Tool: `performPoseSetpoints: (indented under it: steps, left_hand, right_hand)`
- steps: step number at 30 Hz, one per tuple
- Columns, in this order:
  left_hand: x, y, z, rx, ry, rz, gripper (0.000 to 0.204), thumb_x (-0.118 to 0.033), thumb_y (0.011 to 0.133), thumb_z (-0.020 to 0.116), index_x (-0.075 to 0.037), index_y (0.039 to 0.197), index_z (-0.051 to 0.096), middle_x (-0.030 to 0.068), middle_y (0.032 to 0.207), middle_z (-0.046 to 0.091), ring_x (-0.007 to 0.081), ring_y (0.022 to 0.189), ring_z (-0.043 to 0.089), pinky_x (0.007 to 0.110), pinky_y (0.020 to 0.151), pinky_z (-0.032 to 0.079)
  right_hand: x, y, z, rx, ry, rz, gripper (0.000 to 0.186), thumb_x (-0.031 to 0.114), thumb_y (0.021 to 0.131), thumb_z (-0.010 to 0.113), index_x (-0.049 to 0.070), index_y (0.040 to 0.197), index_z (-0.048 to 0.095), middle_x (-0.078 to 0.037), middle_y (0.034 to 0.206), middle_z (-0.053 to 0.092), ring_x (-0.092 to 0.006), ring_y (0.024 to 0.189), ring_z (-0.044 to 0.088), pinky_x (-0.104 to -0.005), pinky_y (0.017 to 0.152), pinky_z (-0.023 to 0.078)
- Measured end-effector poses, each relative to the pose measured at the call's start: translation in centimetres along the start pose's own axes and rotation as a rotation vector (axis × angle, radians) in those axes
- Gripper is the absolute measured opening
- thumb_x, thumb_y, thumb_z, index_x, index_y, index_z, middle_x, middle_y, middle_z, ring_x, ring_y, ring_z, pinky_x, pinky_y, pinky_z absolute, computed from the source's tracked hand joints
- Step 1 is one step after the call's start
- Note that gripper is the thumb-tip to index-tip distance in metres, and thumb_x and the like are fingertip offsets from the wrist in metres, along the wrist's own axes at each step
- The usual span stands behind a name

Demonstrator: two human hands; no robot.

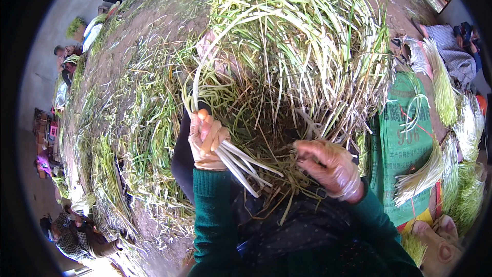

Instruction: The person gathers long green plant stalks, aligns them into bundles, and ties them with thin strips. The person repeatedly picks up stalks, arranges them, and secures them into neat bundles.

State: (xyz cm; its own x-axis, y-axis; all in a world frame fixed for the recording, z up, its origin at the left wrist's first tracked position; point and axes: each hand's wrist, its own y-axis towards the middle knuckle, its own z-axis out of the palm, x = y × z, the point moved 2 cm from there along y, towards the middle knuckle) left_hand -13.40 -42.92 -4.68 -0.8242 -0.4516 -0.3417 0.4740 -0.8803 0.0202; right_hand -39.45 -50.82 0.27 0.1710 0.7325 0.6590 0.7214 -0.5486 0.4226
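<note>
My left hand (208,141), in a thin pale glove with a fingertip bare, is closed round a small bunch of garlic chives (241,161). Their white stem ends point down to the right, and the green leaves rise above my fist. To the right, over my lap, my right hand (328,166) wears a clear plastic glove. Its fingers are half bent and apart, and I see nothing held in them. Just beyond both hands lies a large heap of garlic chives (302,25), green on top with pale stems hanging toward me.
Loose leaves and trimmings (148,123) cover the ground at left. A green woven sack (410,149) lies at right, with a sorted chive bundle (423,174) on it and more bundles (441,84) beyond. People sit along both sides, one person (77,236) at lower left.
</note>
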Motion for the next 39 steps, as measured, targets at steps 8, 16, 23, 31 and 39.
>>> performPoseSetpoints:
  steps: [8, 16, 23, 31, 39]
  left_hand:
    - [2.4, -0.5, 3.0, -0.104, -0.044, -0.058, 0.028, -0.024, 0.097, 0.039, -0.002, 0.088, 0.055, -0.0021, 0.054, 0.043, 0.0051, 0.034, 0.03, 0.02, 0.034, 0.027]
    - [3.4, -1.2, 3.7, -0.128, 0.092, -0.106, 0.029, -0.028, 0.096, 0.041, -0.004, 0.086, 0.055, -0.0055, 0.048, 0.035, 0.0046, 0.031, 0.027, 0.021, 0.033, 0.022]
    - [3.8, -1.3, 3.7, -0.067, 0.082, -0.178, 0.03, -0.029, 0.096, 0.041, -0.004, 0.086, 0.055, -0.0056, 0.047, 0.034, 0.0048, 0.03, 0.027, 0.021, 0.032, 0.022]
    - [3.8, -1.1, 3.5, -0.052, 0.056, -0.209, 0.031, -0.029, 0.096, 0.04, -0.004, 0.087, 0.056, -0.0057, 0.047, 0.034, 0.0045, 0.03, 0.027, 0.02, 0.031, 0.023]
    - [4.0, -1.1, 2.6, 0.001, 0.03, -0.18, 0.032, -0.028, 0.097, 0.038, -0.003, 0.088, 0.057, -0.0043, 0.049, 0.037, 0.0043, 0.03, 0.03, 0.02, 0.031, 0.023]
  right_hand:
    - [2.4, 3.1, 5.7, 0.178, 0.066, -0.049, 0.014, 0.02, 0.08, 0.063, 0.012, 0.089, 0.057, -0.007, 0.064, 0.059, -0.0252, 0.055, 0.059, -0.035, 0.048, 0.046]
    - [0.8, 3.1, 7.1, 0.303, 0.285, 0.175, 0.01, 0.013, 0.08, 0.06, 0.006, 0.088, 0.059, -0.008, 0.062, 0.059, -0.0201, 0.052, 0.058, -0.0303, 0.049, 0.045]
    - [-0.3, 2.8, 8.3, 0.61, 1.052, 0.727, 0.005, 0.007, 0.083, 0.059, 0.003, 0.086, 0.058, 0.001, 0.065, 0.055, -0.005, 0.052, 0.049, -0.0206, 0.047, 0.041]
    - [-0.7, 2.0, 7.7, 0.592, 1.319, 0.832, 0.008, 0.006, 0.083, 0.06, 0.004, 0.089, 0.056, 0.0, 0.063, 0.052, -0.0051, 0.05, 0.047, -0.0201, 0.046, 0.039]
    - [0.1, 1.1, 7.6, 0.277, 0.768, 0.396, 0.012, 0.015, 0.083, 0.062, 0.007, 0.09, 0.058, -0.008, 0.065, 0.06, -0.0154, 0.053, 0.057, -0.029, 0.05, 0.045]
